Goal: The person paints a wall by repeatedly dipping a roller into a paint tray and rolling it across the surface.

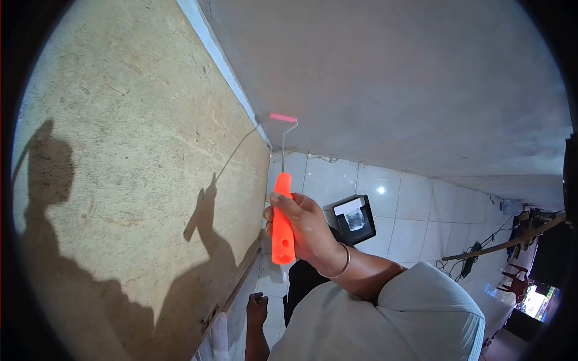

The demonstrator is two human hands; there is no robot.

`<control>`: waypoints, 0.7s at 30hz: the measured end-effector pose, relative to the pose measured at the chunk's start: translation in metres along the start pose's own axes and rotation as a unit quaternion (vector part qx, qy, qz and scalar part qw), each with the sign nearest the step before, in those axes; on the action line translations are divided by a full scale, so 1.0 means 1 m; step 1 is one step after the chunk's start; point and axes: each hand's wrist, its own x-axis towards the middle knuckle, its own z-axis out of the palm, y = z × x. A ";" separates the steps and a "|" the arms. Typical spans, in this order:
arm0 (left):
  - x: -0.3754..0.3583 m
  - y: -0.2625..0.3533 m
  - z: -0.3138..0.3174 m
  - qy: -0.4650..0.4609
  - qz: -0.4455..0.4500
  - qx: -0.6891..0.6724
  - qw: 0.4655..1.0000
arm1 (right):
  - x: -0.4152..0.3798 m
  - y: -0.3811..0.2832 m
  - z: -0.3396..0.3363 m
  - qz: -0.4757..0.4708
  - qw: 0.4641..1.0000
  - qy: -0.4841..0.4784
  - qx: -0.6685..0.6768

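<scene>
Evidently, the right hand point(308, 228) clamps the roller point(282, 231) (fingers point(268, 213) partly hidden); left hand point(257, 308) curled.

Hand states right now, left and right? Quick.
Left hand: fingers curled closed, nothing visible in it.
Right hand: closed, holding the paint roller by its orange handle.

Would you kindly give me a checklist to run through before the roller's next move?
1. Orange handle gripped by right hand: ok.
2. Pink roller head seated on wire frame: ok.
3. Pink roller head touching grey wall: cannot tell.
4. Left hand away from pink roller head: ok.
5. Black container open side up: ok.
6. Floor free of cables: not ok, some lie farther off.
</scene>
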 end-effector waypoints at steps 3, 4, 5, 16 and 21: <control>0.008 0.003 -0.001 0.018 0.035 0.011 0.999 | 0.079 0.028 -0.030 -0.008 1.000 0.022 0.005; 0.008 0.008 -0.002 0.023 0.038 0.018 0.999 | 0.134 0.050 -0.049 -0.008 1.000 0.017 0.014; 0.006 0.016 -0.001 0.026 0.041 0.014 0.999 | 0.190 0.068 -0.069 -0.008 0.999 0.046 0.001; -0.031 0.054 -0.016 -0.034 -0.050 -0.108 0.992 | 0.035 0.038 0.000 -0.030 0.999 -0.006 0.024; -0.001 0.217 -0.022 0.052 0.166 -0.120 0.977 | 0.220 0.103 -0.064 -0.046 0.991 0.087 -0.091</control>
